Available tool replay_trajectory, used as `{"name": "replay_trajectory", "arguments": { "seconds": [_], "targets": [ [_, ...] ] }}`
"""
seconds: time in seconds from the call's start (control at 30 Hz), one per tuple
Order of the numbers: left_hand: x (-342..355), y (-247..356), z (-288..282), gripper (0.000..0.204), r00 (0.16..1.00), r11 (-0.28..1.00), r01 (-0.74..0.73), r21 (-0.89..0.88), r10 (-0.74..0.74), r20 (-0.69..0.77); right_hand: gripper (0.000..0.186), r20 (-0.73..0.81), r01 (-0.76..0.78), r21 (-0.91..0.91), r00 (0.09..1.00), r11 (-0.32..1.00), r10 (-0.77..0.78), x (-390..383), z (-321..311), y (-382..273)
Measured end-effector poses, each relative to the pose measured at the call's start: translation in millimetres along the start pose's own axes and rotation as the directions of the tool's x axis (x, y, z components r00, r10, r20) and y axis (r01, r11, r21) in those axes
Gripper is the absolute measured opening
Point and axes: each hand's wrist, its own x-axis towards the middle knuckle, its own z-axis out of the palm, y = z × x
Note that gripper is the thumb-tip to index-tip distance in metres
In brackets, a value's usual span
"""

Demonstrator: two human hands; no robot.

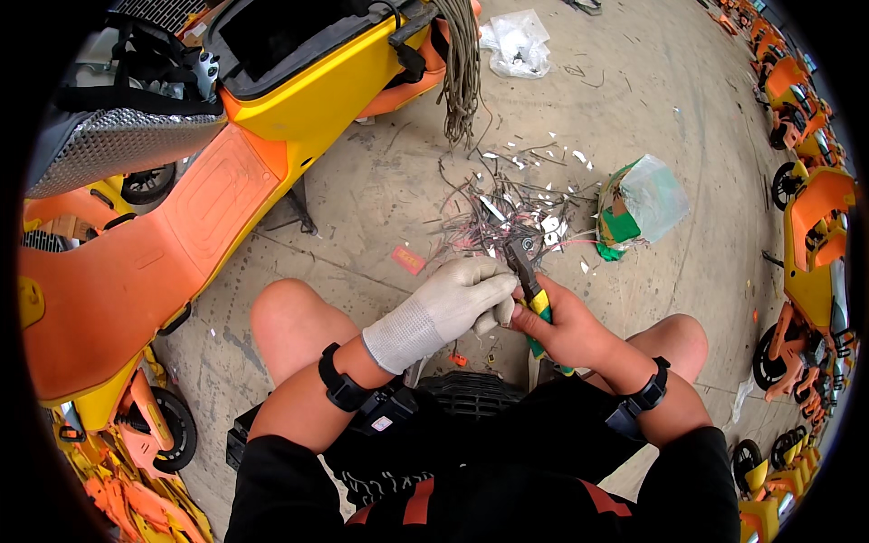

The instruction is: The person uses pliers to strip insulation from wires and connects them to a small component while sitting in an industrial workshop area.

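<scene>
My left hand [462, 303], in a pale knitted glove, is closed with fingers curled beside the jaws of a pair of pliers [533, 299]; whatever it grips is hidden. My bare right hand [566, 321] is wrapped round the pliers' green-and-yellow handles, their dark head pointing away from me. Beyond the pliers, a heap of cut wires and white scraps [489, 213] lies on the concrete, with a green bag with a clear top [644, 204] to its right.
An orange-and-yellow scooter [217, 190] stands at my left, a hank of cables [462, 81] hanging near its top. A white plastic bag [520, 50] lies farther ahead. Rows of similar scooters [806, 262] line the right; orange and yellow panels [131, 493] pile up lower left.
</scene>
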Motion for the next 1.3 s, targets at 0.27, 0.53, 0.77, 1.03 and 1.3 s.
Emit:
{"name": "replay_trajectory", "arguments": {
  "seconds": [0.27,0.53,0.77,1.03,1.3],
  "targets": [
    [0,-2,-1,0.027,1.0,1.0,-0.003,-0.023,0.002,-0.018,0.034,-0.016,0.015,-0.022,1.0,1.0,-0.015,1,2,-1],
    [-1,1,-2,0.028,1.0,1.0,-0.006,-0.004,0.006,-0.001,0.032,-0.043,0.002,-0.064,0.999,0.998,-0.005,0,3,-3],
    [-1,3,-2,0.029,1.0,0.999,-0.021,0.042,0.021,-0.013,0.03,-0.047,-0.007,-0.044,0.999,0.999,0.004,1,3,0],
    [0,2,-2,0.028,1.0,1.0,-0.007,0.012,0.007,-0.014,0.029,-0.046,-0.01,-0.018,0.999,1.0,0.009,1,4,-2],
    [6,-4,-5,0.026,0.999,0.998,-0.043,0.041,0.044,-0.025,0.043,0.045,0.043,0.043,0.998,0.998,-0.045,0,-3,-2]
  ]
}}
